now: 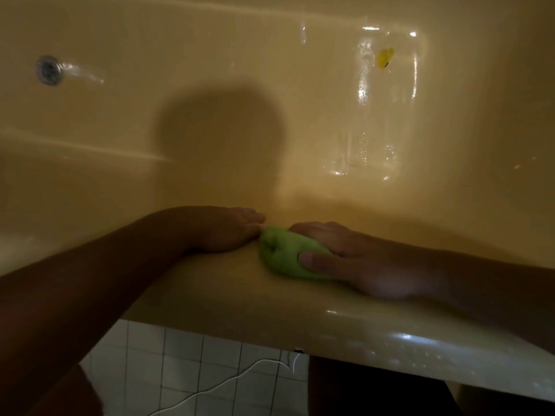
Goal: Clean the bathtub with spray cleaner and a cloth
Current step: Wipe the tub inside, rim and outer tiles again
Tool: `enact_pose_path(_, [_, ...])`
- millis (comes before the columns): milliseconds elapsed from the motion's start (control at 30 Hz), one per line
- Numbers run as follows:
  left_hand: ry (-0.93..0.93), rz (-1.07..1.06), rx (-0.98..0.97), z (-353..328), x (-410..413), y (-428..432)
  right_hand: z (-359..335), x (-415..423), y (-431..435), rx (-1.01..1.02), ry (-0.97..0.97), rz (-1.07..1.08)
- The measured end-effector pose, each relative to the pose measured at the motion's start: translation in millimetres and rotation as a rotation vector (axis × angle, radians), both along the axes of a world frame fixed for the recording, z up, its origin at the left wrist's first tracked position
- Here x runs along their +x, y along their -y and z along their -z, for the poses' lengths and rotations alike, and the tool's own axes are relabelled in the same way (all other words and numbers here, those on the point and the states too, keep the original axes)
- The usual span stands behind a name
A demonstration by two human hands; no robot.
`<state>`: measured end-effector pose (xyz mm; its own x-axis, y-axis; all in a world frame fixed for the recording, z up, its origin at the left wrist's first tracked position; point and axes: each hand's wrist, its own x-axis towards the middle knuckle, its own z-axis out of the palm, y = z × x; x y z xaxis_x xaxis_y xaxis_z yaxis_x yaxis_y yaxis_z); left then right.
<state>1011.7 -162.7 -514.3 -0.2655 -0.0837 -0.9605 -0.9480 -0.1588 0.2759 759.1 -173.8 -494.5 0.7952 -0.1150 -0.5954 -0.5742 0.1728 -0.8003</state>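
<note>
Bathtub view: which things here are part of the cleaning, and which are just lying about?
In the job: green cloth, gripped by the right hand; bathtub, its rim under the cloth; left hand, resting flat on the rim.
Lying about: small yellow item in the tub; white cable on the tiled floor.

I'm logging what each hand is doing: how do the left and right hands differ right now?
The left hand lies flat with straight fingers and holds nothing; the right hand grips the green cloth, its thumb pressed into it. The left hand sits beside the cloth, while the right hand covers part of it. Both rest on the bathtub rim.
</note>
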Motion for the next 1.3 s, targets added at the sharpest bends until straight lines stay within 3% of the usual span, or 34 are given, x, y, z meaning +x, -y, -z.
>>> enact_pose_path(100, [0.017, -0.016, 0.022, 8, 3, -2, 56, -5, 13, 0.001, -0.206, 0.001])
enact_pose_path(267, [0.026, -0.006, 0.013, 19, 6, -2, 154, -6, 30, -0.196, -0.460, -0.057])
enact_pose_path(367, [0.038, 0.003, 0.003, 17, 3, -1, 178, 9, 29, -0.266, -0.579, -0.031])
enact_pose_path(467, [0.053, 0.001, 0.011, 9, 3, -1, 157, 21, 24, -0.213, -0.479, -0.066])
enact_pose_path(767, [0.080, 0.023, 0.008, -38, 31, -7, -32, 28, -3, -0.053, -0.061, -0.003])
enact_pose_path(867, [0.087, 0.017, 0.016, -40, 41, -9, -57, 33, -6, -0.030, 0.026, 0.006])
enact_pose_path(1067, [0.093, -0.018, 0.021, -19, 49, -7, -15, 61, 3, 0.045, -0.038, -0.018])
enact_pose_path(1300, [0.068, -0.074, -0.008, 19, 67, -8, 141, 91, 16, -0.147, -0.360, -0.048])
